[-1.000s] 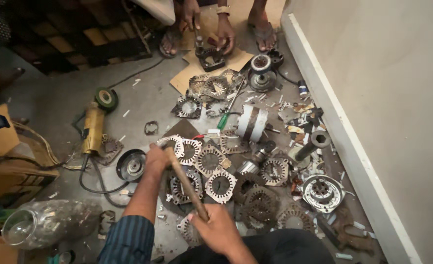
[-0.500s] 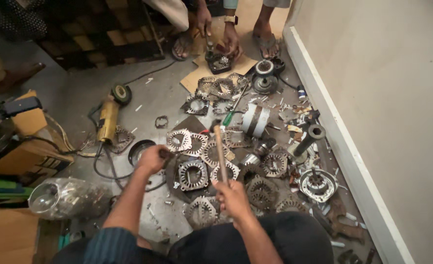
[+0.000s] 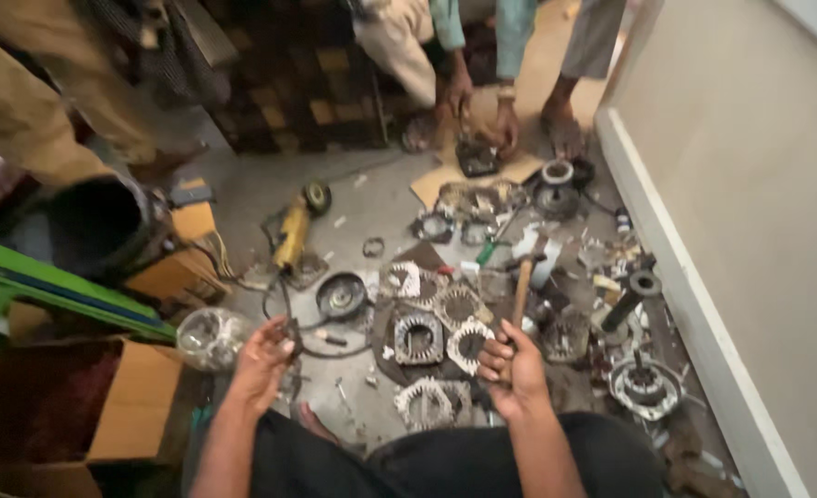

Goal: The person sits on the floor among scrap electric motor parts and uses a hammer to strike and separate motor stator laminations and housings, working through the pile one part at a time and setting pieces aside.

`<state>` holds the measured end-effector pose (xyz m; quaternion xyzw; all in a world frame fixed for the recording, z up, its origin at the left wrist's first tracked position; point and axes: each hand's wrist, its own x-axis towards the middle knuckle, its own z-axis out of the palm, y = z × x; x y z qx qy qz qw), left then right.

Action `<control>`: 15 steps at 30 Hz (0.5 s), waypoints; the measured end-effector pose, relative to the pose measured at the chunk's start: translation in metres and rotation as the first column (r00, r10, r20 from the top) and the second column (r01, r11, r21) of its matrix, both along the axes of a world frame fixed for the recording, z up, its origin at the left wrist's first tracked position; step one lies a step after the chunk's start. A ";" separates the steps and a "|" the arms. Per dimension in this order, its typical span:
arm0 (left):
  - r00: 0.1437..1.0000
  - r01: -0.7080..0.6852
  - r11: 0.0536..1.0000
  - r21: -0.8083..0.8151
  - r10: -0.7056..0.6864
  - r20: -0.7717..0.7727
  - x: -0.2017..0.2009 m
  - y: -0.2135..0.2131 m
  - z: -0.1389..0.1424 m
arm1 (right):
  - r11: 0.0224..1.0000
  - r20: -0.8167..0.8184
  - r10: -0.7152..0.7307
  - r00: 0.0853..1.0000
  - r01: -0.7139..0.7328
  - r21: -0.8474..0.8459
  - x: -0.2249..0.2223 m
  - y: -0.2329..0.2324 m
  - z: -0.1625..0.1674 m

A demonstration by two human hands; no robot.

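Hands first: my right hand (image 3: 513, 369) is clamped around the wooden handle of a hammer (image 3: 522, 288), which points away from me over the scattered motor stators (image 3: 419, 337) on the floor (image 3: 371, 198). My left hand (image 3: 262, 358) is apart from it, fingers curled on a small dark part (image 3: 291, 334) near a round metal cover (image 3: 341, 295). Farther off lies a yellow angle grinder (image 3: 295, 231), and beyond it another person's hands (image 3: 482, 115) work on a part.

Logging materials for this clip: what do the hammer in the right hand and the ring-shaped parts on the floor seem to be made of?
Hammer: the handle looks like bare wood, tan and matt; its head is blurred, probably metal. The right hand grips it. Ring parts: apparently metal, grey with dull glints and toothed inner edges. The left hand holds a small dark piece, material unclear.
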<state>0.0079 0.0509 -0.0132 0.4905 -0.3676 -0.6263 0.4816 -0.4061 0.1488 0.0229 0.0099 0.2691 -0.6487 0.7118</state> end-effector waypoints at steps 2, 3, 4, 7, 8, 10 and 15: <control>1.000 -0.011 1.000 0.008 0.011 -0.011 -0.010 -0.014 -0.002 | 0.995 0.145 0.014 0.989 0.001 -0.102 0.000 0.004 0.028; 0.999 0.028 1.000 -0.004 -0.028 -0.020 -0.014 -0.017 -0.003 | 0.984 0.263 0.039 0.964 0.009 -0.177 0.000 0.009 0.042; 0.998 0.065 0.998 -0.008 -0.065 -0.027 -0.018 -0.019 -0.001 | 0.970 0.376 0.076 0.923 0.019 -0.242 0.001 0.016 0.057; 0.995 0.094 0.986 0.139 -0.095 0.002 -0.021 -0.019 0.002 | 0.952 0.353 0.083 0.932 0.031 -0.305 0.012 0.033 0.090; 0.995 0.100 0.985 0.138 -0.100 -0.005 -0.021 -0.017 0.003 | 0.947 0.325 0.085 0.942 0.026 -0.321 0.017 0.038 0.096; 0.993 0.114 0.984 0.135 -0.112 -0.025 -0.021 -0.015 0.005 | 0.936 0.262 0.084 0.961 0.014 -0.353 0.024 0.042 0.099; 0.989 0.138 0.967 0.216 -0.148 0.029 -0.022 -0.018 0.008 | 0.831 0.033 0.245 0.969 -0.192 -0.522 0.035 0.032 0.071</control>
